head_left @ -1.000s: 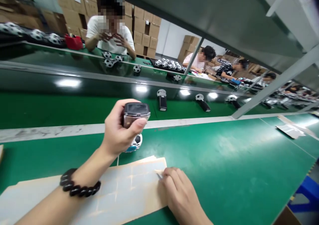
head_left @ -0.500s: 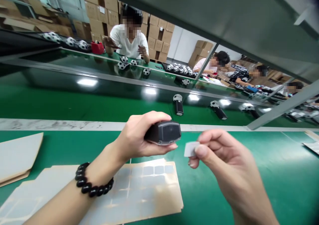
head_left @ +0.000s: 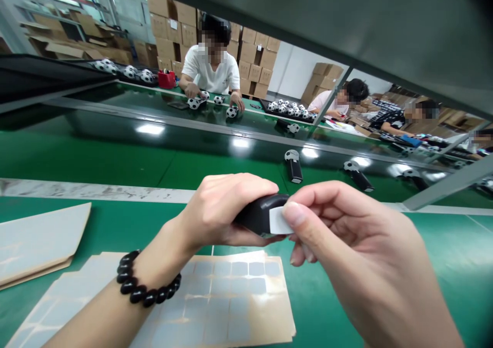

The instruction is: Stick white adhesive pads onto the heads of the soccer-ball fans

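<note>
My left hand [head_left: 227,209] is wrapped round a black handle-like object [head_left: 256,215], its flat end turned to the right. A small pale sticker [head_left: 279,221] lies against that end, pinched between the thumb and fingers of my right hand [head_left: 346,235]. Whether the sticker is fully stuck down I cannot tell; my thumb covers its right part. Below my left wrist, sheets of pale stickers [head_left: 215,296] on tan backing lie on the green table, with some of the backing bare.
Another stack of sheets [head_left: 42,240] lies at the left. Beyond a pale rail [head_left: 96,189], black objects with football-patterned tops [head_left: 294,167] lie on the green belt [head_left: 127,160]. Across it sits a co-worker [head_left: 211,65] with small footballs. A slanted metal post [head_left: 447,183] stands at the right; a shelf hangs overhead.
My right hand has brought the sticker left against the end of the black object. The co-worker opposite has lowered both hands to the footballs. The view has shifted slightly.
</note>
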A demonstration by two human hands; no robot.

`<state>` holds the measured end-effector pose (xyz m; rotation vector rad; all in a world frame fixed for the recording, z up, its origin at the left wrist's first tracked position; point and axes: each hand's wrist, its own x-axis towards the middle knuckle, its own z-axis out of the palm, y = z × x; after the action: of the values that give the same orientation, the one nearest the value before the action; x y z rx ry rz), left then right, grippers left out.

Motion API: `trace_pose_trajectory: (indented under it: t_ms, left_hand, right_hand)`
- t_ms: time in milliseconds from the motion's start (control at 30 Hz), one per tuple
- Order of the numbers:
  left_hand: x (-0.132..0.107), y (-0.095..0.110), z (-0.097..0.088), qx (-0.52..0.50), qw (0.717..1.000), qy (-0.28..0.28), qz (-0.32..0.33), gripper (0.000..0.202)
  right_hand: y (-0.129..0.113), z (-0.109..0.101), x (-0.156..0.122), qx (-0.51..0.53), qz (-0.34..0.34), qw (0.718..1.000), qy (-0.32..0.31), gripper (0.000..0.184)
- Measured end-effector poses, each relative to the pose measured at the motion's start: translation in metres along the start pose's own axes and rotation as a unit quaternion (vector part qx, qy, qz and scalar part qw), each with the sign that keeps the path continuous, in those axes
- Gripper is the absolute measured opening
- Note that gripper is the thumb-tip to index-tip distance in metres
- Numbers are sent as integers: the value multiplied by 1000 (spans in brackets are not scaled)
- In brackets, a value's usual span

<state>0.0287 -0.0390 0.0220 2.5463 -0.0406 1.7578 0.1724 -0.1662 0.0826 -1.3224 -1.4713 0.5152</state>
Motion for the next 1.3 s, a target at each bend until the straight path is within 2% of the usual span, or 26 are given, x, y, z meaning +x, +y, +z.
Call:
trace_pose_trajectory:
  t_ms: [333, 533, 900, 1100, 1167, 1300]
  left_hand:
    - [-1, 1, -1, 5, 1000, 0, 0, 36]
    - [-1, 0, 3, 1, 999, 24, 20, 33]
    - [0, -1, 2, 6, 999, 20, 28, 32]
    - [1, 0, 1, 11, 999, 23, 29, 32]
    - [0, -2, 1, 6, 999, 27, 37, 33]
    - [-3, -7, 2, -13, 998, 32, 53, 36]
  right_hand:
    - [2, 1, 2, 45, 19, 999, -19, 13]
    - [-1, 0, 4, 50, 36, 998, -15, 14]
    - [1, 1, 2, 42, 27, 998, -24, 14]
    - [-3, 5, 5, 14, 39, 999, 1, 13]
    - [-7, 6, 0, -22, 18, 1000, 8, 15]
    - [-16, 7, -18, -159, -94, 982, 39, 22]
